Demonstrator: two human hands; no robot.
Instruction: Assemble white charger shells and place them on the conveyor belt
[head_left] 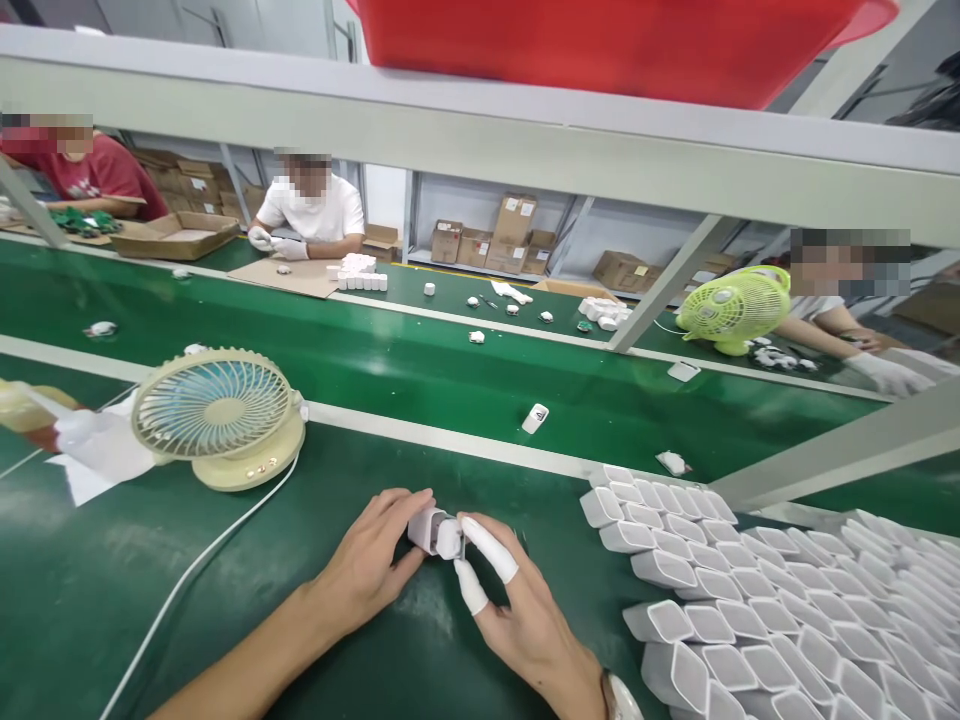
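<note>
Over the green table my left hand (375,560) grips a small white plastic housing (424,530) between thumb and fingers, its open end turned to the right. My right hand (517,600), with white finger cots on thumb and forefinger, pinches a small white inner part (449,540) at the mouth of that housing. The two pieces meet between my hands; how far the part sits inside cannot be made out. To the right of my right hand stand many similar white housings (690,620) in close rows, open ends showing.
A beige fan (225,410) with a white cord stands at left. Beyond runs a green conveyor belt (420,365) carrying a white housing (535,418) and small parts. Co-workers sit across, near a green fan (731,305). A shelf beam (480,130) with a red bin (600,45) crosses overhead.
</note>
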